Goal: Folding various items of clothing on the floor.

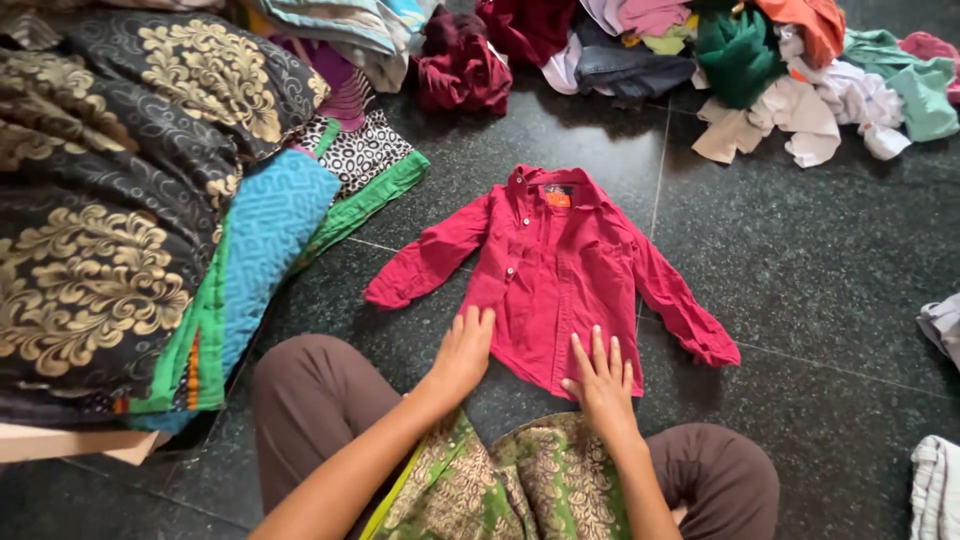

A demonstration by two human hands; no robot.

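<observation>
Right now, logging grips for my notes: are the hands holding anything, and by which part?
Nothing is gripped. Both hands, left and right, rest flat on the bottom hem of the red shirt.

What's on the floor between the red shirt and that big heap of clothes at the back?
Nothing: the head view shows bare dark tiled floor between the red shirt and the heap of clothes.

Both arms reach forward from a cross-legged seat, knees spread wide to either side. The left hand (463, 352) lies palm down, fingers together and pointing ahead, wrist straight. The right hand (602, 380) is flat too, fingers slightly fanned, thumb tucked inward. The hands sit near each other but apart, forearms angling in from below.
</observation>
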